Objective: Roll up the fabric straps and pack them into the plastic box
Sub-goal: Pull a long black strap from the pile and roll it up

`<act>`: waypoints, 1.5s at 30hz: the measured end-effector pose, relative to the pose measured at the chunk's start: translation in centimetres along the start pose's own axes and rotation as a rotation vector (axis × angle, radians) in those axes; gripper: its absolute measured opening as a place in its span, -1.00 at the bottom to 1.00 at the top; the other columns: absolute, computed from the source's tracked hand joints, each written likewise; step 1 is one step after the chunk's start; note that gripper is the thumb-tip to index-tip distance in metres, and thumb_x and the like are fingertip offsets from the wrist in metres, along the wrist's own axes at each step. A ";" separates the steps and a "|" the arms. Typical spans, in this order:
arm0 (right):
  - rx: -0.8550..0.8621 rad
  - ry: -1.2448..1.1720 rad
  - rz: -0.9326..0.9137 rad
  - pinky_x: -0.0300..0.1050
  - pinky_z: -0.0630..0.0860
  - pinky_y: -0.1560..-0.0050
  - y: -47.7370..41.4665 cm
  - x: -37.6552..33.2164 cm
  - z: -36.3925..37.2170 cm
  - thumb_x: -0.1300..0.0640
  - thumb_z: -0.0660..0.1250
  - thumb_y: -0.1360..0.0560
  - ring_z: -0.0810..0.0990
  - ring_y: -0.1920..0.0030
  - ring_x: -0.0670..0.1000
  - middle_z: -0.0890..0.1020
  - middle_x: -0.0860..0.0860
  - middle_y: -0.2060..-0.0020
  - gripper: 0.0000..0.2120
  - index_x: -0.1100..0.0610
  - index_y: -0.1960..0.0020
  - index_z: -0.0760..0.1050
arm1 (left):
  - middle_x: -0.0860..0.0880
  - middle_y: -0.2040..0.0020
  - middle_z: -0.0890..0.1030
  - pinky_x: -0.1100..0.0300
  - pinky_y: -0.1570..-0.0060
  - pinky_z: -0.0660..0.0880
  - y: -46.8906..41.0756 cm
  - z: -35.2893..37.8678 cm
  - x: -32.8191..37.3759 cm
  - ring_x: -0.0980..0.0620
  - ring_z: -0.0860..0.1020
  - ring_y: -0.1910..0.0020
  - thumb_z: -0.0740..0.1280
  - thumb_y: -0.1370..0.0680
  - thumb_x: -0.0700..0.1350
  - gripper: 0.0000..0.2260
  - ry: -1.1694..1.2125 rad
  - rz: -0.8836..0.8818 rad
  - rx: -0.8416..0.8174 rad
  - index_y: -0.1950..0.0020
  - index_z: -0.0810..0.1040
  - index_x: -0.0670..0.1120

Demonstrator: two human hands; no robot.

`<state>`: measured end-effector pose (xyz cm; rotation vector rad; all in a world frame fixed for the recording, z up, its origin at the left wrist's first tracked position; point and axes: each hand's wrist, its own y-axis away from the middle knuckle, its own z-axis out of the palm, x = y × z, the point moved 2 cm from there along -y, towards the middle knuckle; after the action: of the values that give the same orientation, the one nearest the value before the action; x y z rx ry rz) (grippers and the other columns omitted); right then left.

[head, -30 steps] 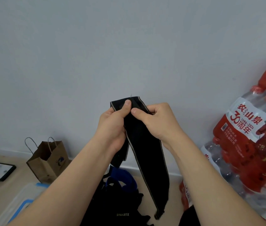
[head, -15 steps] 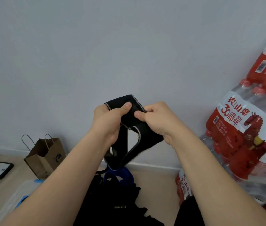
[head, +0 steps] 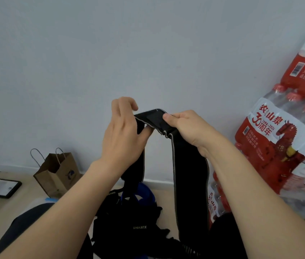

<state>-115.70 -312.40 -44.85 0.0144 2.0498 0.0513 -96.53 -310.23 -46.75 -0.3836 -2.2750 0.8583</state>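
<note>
Pale grey wall (head: 148,53) fills most of the view above a beige floor (head: 2,212). A brown paper bag (head: 58,172) stands at the skirting on the left, beside a flat black board (head: 8,187). Red-labelled packs of bottled water (head: 278,143) are stacked on the right.

A pile of black straps (head: 129,221) lies on the floor between the forearms, partly covered by them. A dark trouser knee (head: 23,227) blocks the lower left corner.

The fabric strap (head: 191,184) is held in the air before the wall, draped like an upturned U. Its top stretch runs side to side between the hands, and both tails hang straight down. The narrower tail disappears behind the left wrist.

The right hand (head: 191,129) pinches the top stretch, thumb on top and fingers curled beneath. The left hand (head: 123,135) presses its thumb against the strap and arches its fingers over the folded end. Whether those fingertips touch is hard to make out.
</note>
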 end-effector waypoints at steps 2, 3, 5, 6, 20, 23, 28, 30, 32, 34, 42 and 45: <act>-0.059 -0.067 0.037 -0.29 0.52 0.30 0.7 0.0 0.2 -0.13 0.37 -0.68 0.68 0.36 -0.06 0.75 -0.01 0.29 -0.61 0.14 0.09 0.76 | -0.04 -0.18 0.39 -0.03 0.07 0.50 -0.1 -0.5 0.4 -0.06 0.44 0.09 0.35 -0.61 0.01 -0.68 -0.063 0.139 -0.042 -0.34 0.51 -0.04; -0.077 -0.094 0.048 -0.25 0.56 0.29 1.1 0.1 0.2 -0.12 0.39 -0.67 0.71 0.34 -0.03 0.77 0.03 0.28 -0.63 0.13 0.09 0.76 | -0.08 -0.23 0.45 -0.05 -0.06 0.50 0.1 -0.6 0.6 -0.10 0.45 0.00 0.28 -0.62 -0.03 -0.67 -0.087 0.221 -0.100 -0.36 0.58 -0.03; -0.091 -0.147 0.072 -0.20 0.56 0.31 1.8 0.1 0.0 -0.10 0.40 -0.66 0.71 0.33 0.02 0.75 0.05 0.29 -0.67 0.15 0.05 0.73 | -0.09 -0.34 0.57 -0.04 -0.21 0.50 0.6 -0.4 0.8 -0.15 0.55 -0.16 0.23 -0.67 -0.15 -0.67 -0.020 0.266 -0.231 -0.39 0.64 -0.05; -0.129 -0.202 0.101 -0.21 0.55 0.34 2.2 0.1 -0.3 -0.11 0.40 -0.65 0.70 0.33 0.02 0.74 0.06 0.29 -0.67 0.14 0.05 0.72 | -0.06 -0.33 0.64 -0.03 -0.23 0.52 0.9 -0.2 1.0 -0.14 0.61 -0.20 0.24 -0.69 -0.22 -0.67 0.032 0.229 -0.266 -0.38 0.66 -0.06; -0.471 -0.394 0.017 -0.05 0.68 0.01 9.1 2.4 -6.0 0.09 0.46 -0.53 0.76 0.07 0.08 0.78 0.15 0.03 -0.75 0.22 -0.10 0.75 | -0.24 0.07 0.71 0.07 0.21 0.64 5.5 5.5 0.1 -0.15 0.69 0.18 0.33 -0.64 -0.29 -0.87 0.439 -0.770 -0.546 0.01 0.68 -0.25; -0.365 -0.488 -0.114 -0.07 0.72 0.02 9.8 2.7 -6.6 0.18 0.46 -0.56 0.78 -0.02 0.09 0.78 0.16 -0.06 -0.70 0.23 -0.26 0.68 | -0.26 0.03 0.75 0.13 0.34 0.68 6.7 6.1 0.5 -0.12 0.73 0.25 0.29 -0.66 -0.36 -0.83 0.628 -0.958 -0.620 -0.08 0.68 -0.22; -0.283 -0.477 -0.298 0.22 0.66 -0.28 9.8 2.8 -6.8 0.43 0.41 -0.59 0.66 -0.35 0.30 0.66 0.30 -0.33 -0.32 0.05 -0.61 0.35 | -0.27 -0.09 0.74 -0.10 -0.08 0.69 7.7 7.6 0.9 -0.22 0.73 0.00 0.28 -0.69 -0.30 -0.84 0.691 -1.138 -0.717 -0.18 0.64 -0.25; -0.231 -0.537 -0.299 0.22 0.68 -0.21 9.2 2.5 -6.6 0.47 0.40 -0.57 0.66 -0.34 0.31 0.64 0.30 -0.35 -0.26 0.00 -0.63 0.33 | -0.27 -0.12 0.74 -0.09 0.03 0.70 8.3 8.4 1.0 -0.22 0.73 0.02 0.28 -0.71 -0.27 -0.85 0.653 -1.109 -0.770 -0.21 0.62 -0.24; -0.124 -0.675 -0.289 0.07 0.70 -0.06 8.5 2.2 -6.8 0.43 0.40 -0.55 0.73 -0.20 0.24 0.70 0.23 -0.27 -0.36 0.07 -0.57 0.45 | -0.23 -0.06 0.74 -0.01 0.19 0.70 8.8 9.2 0.9 -0.17 0.72 0.10 0.26 -0.73 -0.26 -0.87 0.585 -1.017 -0.782 -0.17 0.61 -0.19; -0.049 -0.786 -0.286 -0.04 0.69 0.03 7.9 2.0 -7.2 0.40 0.39 -0.57 0.76 -0.04 0.16 0.74 0.20 -0.14 -0.51 0.18 -0.48 0.55 | -0.18 0.04 0.71 0.09 0.34 0.65 9.6 10.0 0.8 -0.12 0.69 0.17 0.22 -0.73 -0.27 -0.83 0.532 -0.964 -0.779 -0.12 0.60 -0.14; 0.059 -0.602 -0.250 -0.05 0.68 0.29 6.9 1.6 -6.1 0.20 0.34 -0.73 0.78 0.19 0.10 0.81 0.09 0.01 -0.69 -0.18 -0.32 0.57 | -0.17 -0.07 0.75 -0.15 -0.08 0.68 13.3 11.3 1.7 -0.17 0.73 -0.02 0.22 -0.72 -0.36 -0.76 0.635 -1.021 -1.098 -0.24 0.62 -0.13; 0.019 -0.344 -0.091 -0.19 0.45 0.54 6.6 2.2 -5.0 0.14 0.36 -0.72 0.58 0.49 0.00 0.74 0.08 0.22 -0.82 -0.09 -0.26 0.57 | -0.22 -0.16 0.73 -0.19 -0.17 0.67 13.7 10.4 1.6 -0.24 0.72 -0.12 0.16 -0.69 -0.44 -0.63 0.608 -0.980 -1.170 -0.31 0.61 -0.10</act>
<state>-121.21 -305.90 -44.26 -0.0543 1.7044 -0.0260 -104.24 -304.28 -61.02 0.0415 -1.7631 -0.9927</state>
